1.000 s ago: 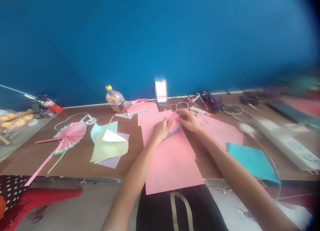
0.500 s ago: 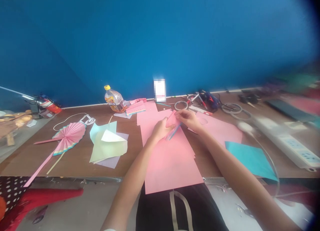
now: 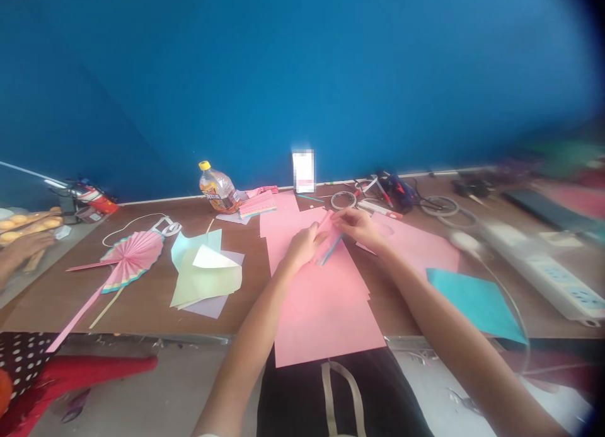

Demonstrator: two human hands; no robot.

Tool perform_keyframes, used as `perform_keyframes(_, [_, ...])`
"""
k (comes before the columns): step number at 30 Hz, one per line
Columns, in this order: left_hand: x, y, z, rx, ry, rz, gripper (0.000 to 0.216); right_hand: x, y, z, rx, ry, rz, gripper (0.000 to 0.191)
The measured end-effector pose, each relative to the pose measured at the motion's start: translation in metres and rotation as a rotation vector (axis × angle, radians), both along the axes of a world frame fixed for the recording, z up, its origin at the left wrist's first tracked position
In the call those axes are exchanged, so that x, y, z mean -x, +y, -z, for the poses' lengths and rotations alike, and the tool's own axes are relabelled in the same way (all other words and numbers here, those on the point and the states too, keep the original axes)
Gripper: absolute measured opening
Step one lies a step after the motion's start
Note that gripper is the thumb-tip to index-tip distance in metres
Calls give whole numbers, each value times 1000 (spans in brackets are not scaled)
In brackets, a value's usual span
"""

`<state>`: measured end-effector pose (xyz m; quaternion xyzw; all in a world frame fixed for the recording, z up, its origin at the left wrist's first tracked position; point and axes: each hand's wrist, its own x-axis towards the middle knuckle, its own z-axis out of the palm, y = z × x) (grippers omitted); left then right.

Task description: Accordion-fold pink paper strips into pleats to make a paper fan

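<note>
Between my two hands is a folded pink paper [image 3: 326, 243] with a blue edge, held just above larger pink sheets [image 3: 326, 317]. My left hand [image 3: 304, 244] is closed on its left side. The fingers of my right hand [image 3: 353, 224] pinch its upper right part. The pleats are partly covered by my fingers. A finished-looking pink paper fan [image 3: 135, 257] with a blue and yellow rim lies on the left. Behind my hands is another pleated pink strip [image 3: 258, 203].
Green and blue paper sheets [image 3: 208, 279] lie left of the pink ones. A tilted drink bottle [image 3: 220, 188] stands at the back, near an upright phone [image 3: 303, 172]. To the right are tape rolls [image 3: 343, 200], a teal sheet [image 3: 475, 301] and a power strip [image 3: 553, 279].
Another person's hand has come into view at the far left edge. My hands hold the folded pink paper in nearly the same place; the view has shifted very slightly.
</note>
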<state>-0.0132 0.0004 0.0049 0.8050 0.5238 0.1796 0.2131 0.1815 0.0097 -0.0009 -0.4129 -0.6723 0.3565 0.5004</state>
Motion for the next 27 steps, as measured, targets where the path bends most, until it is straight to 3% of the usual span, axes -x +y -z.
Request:
perform_keyframes(11, [1,5,7,18,-92,42,43,-2,0,-3,6,-17,-3,20])
perform_keyframes(27, [-2,7,11,151,-472,88,22,-6,4,2,-40,-114,4,20])
